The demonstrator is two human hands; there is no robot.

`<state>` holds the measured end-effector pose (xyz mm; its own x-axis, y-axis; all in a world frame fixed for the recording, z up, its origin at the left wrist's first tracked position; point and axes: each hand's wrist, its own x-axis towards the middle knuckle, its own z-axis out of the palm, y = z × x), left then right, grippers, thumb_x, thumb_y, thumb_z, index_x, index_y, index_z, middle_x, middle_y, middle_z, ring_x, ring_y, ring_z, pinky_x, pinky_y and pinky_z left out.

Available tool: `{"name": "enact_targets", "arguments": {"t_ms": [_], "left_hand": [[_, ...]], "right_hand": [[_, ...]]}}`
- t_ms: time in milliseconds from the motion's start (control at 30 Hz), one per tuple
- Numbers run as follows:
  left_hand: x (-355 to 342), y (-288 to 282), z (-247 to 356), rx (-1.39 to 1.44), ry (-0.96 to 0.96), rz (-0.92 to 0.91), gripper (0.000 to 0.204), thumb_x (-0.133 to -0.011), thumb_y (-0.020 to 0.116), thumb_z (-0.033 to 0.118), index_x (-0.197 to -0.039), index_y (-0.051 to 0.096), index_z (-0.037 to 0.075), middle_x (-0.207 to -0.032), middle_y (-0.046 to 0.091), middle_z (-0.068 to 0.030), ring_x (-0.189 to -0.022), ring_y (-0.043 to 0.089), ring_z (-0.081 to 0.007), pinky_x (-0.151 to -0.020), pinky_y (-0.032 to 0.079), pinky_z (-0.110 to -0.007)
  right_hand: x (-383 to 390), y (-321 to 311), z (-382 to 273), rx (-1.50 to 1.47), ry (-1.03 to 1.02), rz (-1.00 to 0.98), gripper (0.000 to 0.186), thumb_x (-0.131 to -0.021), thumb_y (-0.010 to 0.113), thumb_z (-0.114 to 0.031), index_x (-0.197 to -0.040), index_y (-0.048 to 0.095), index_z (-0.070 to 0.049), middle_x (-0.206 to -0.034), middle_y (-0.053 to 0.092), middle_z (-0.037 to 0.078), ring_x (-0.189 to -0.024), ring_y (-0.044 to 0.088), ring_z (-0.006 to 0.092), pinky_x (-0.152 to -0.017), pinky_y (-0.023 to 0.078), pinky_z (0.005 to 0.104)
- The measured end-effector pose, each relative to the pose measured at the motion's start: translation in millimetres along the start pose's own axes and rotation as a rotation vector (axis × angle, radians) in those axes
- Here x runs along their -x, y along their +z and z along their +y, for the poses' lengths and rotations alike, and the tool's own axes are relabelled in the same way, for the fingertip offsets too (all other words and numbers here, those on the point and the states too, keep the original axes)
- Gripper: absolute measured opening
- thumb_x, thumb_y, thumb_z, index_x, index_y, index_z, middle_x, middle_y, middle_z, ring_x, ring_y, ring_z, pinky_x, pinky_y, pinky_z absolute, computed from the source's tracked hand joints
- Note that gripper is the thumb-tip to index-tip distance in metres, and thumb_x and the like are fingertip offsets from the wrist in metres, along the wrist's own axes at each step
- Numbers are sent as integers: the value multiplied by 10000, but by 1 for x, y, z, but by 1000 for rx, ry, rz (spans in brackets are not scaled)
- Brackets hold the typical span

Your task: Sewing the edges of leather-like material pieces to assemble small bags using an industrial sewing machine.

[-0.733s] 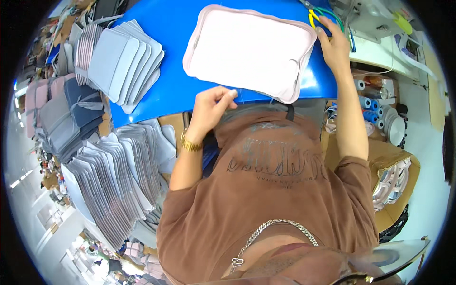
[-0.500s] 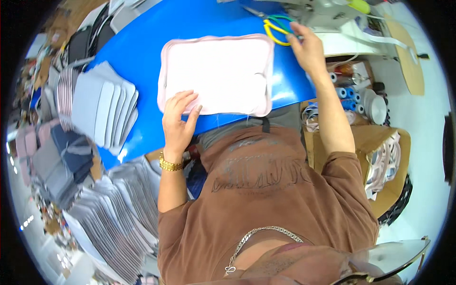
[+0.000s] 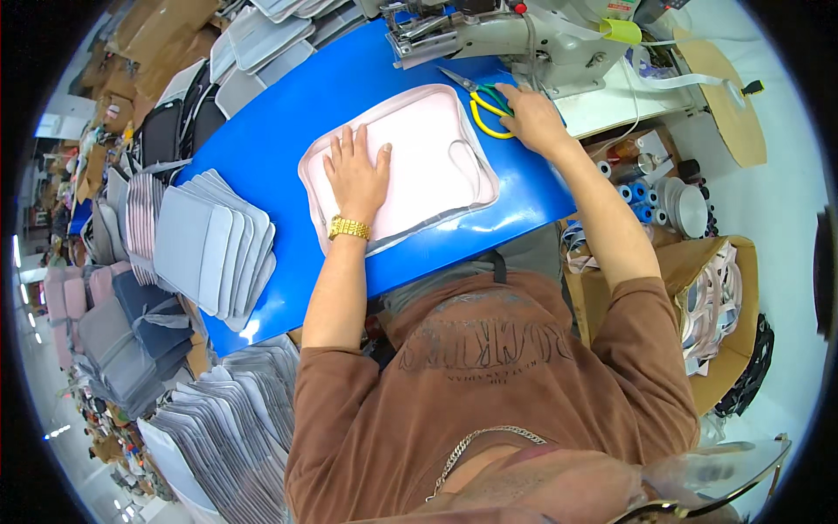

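Note:
A pale pink fabric panel [image 3: 419,157] with a raised, wavy edge strip lies on the blue tabletop. My left hand [image 3: 358,175] rests flat on its left part, fingers spread. A thin loose strand or strip curls at the panel's right end. Just past that end is a pair of scissors [image 3: 491,131] with yellow and green handles, blades pointing away to the left. My right hand [image 3: 534,120] has thumb and fingers closed around the green handle; part of the handle is hidden under the fingers.
A sewing machine [image 3: 541,48] stands at the far edge. Grey panels [image 3: 214,244] are stacked on the table's left, with more grey panels [image 3: 227,428] below. At right are thread spools [image 3: 642,196] and a cardboard box [image 3: 729,349] of pale strips.
The view has shifted, showing more of the sewing machine. My left hand has slid from the panel's near edge further onto it. The panel now sits turned, and its loose strand shows more.

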<state>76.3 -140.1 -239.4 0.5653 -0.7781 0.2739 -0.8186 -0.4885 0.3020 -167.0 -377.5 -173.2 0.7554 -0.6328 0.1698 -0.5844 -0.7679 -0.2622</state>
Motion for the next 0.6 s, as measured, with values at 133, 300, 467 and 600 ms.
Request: {"name": "enact_targets", "arguments": {"t_ms": [133, 300, 467, 600], "left_hand": [[-1, -2, 1, -11, -56, -8, 677, -1022, 564, 512, -1552, 496, 96, -1662, 387, -191, -1557, 289, -413, -1258, 192, -608], [0, -3, 1, 7, -64, -5, 678, -1021, 562, 510, -1568, 488, 116, -1664, 391, -188, -1563, 295, -400, -1260, 190, -594], [-1, -4, 0, 17, -56, -14, 670, -1020, 565, 506, -1557, 506, 110, -1666, 390, -185, -1564, 294, -392, -1264, 182, -582], [-1, -4, 0, 36, -59, -13, 676, -1013, 581, 502, -1557, 500, 109, -1667, 386, -179, -1563, 289, -395, -1269, 171, -582]], "right_hand": [[2, -8, -7, -429, 178, -240, 747, -832, 690, -139, -1526, 464, 21, -935, 686, 121, -796, 673, 267, -719, 537, 370], [48, -17, -36, -1224, 348, -292, 661, -930, 692, -218, -1519, 497, 10, -894, 647, 64, -743, 627, 118, -620, 513, 268], [49, -22, -54, -1636, 165, -61, 665, -1060, 560, -565, -1442, 506, -24, -983, 656, 48, -794, 646, 118, -705, 618, 328], [24, -29, -57, -1583, 195, 2, 708, -1081, 445, -620, -1471, 490, -30, -1030, 678, 68, -852, 660, 148, -770, 624, 370]]}}
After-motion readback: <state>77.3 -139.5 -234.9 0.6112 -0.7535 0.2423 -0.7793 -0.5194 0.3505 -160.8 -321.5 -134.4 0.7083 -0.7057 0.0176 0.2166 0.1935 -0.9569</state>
